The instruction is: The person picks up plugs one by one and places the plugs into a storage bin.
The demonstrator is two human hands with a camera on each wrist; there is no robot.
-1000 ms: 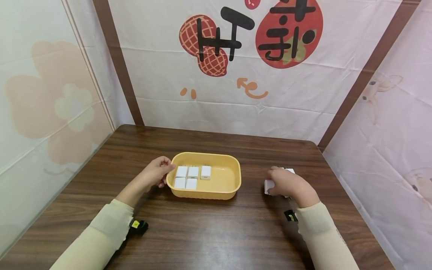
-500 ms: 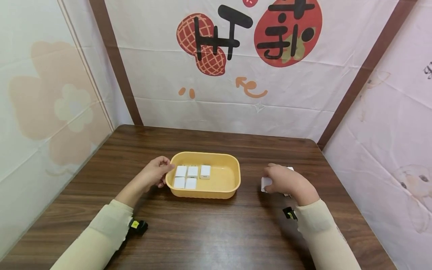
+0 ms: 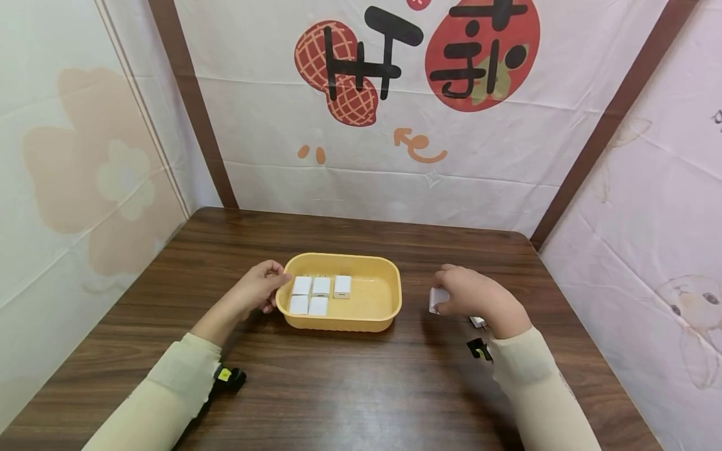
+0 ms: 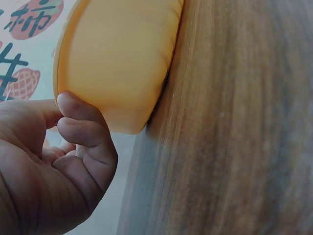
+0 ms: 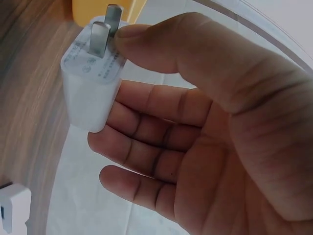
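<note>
A yellow plastic basket [image 3: 338,324] sits on the table with several white charger plugs [image 3: 342,286] inside, grouped toward its left half. At its left end my left hand [image 3: 259,288] pinches the rim between thumb and fingers; the left wrist view shows the curled fingertips against the basket wall [image 4: 117,63]. To the right of the basket, my right hand [image 3: 479,294] holds a white charger plug [image 5: 90,93] between thumb and fingers. Two flat metal prongs [image 5: 100,39] stick out of it near the thumb tip. The plug appears lifted off the table.
Another white charger plug [image 3: 477,322] lies on the wooden table [image 3: 350,388], partly hidden under the right hand and wrist. Black wrist-camera pieces hang by the left sleeve [image 3: 186,369] and right sleeve [image 3: 527,369]. Printed cloth [image 3: 338,188] walls the table's back and sides.
My right hand has moved a little left toward the basket with the charger plug, away from the other plug on the table. The left hand keeps its hold on the basket rim.
</note>
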